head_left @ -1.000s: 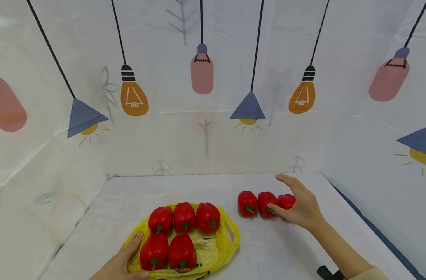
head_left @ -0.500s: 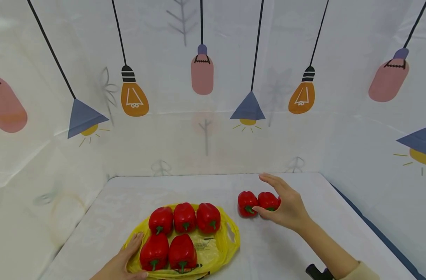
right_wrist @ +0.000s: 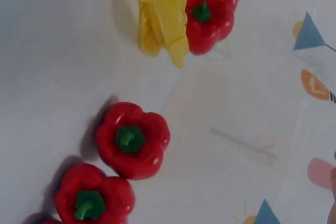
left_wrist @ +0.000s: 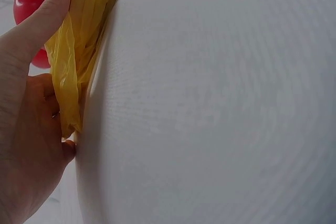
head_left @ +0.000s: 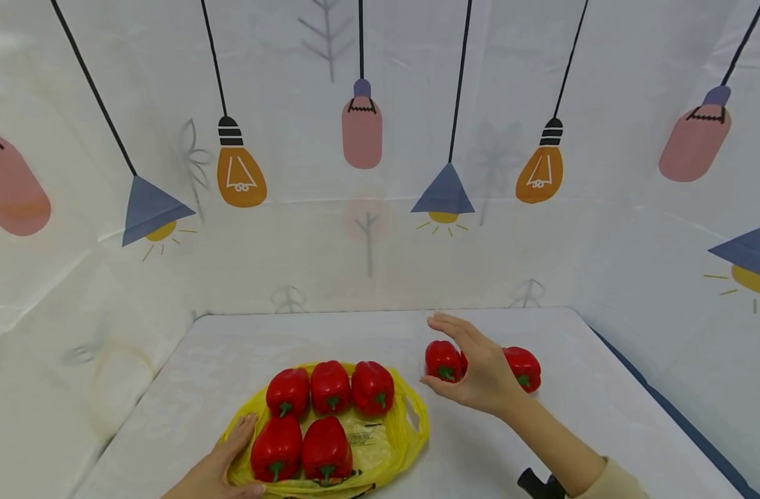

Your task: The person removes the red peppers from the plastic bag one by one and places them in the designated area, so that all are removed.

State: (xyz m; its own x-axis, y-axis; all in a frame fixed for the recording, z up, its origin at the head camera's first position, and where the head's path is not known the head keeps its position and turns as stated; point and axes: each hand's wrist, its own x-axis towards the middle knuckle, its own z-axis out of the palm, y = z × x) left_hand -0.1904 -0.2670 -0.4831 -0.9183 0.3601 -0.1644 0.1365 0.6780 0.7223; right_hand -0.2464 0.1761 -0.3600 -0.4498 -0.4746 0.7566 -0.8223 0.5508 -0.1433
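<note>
White table [head_left: 230, 339] over here, far corners rounded, can't see the near edge. Yellow plastic bag [head_left: 411, 423] sits on it, near side, left of middle: spread to an oval, rim bunched, handle hole at its right end. Three loose red peppers straight on the top, right of the bag, in a row, stems facing the near side. Left pepper [head_left: 444, 360] is closest to the bag, not touching. Middle pepper [right_wrist: 94, 192] touches the left one or nearly, can't tell. Right pepper [head_left: 522, 369] at the outer end.
</note>
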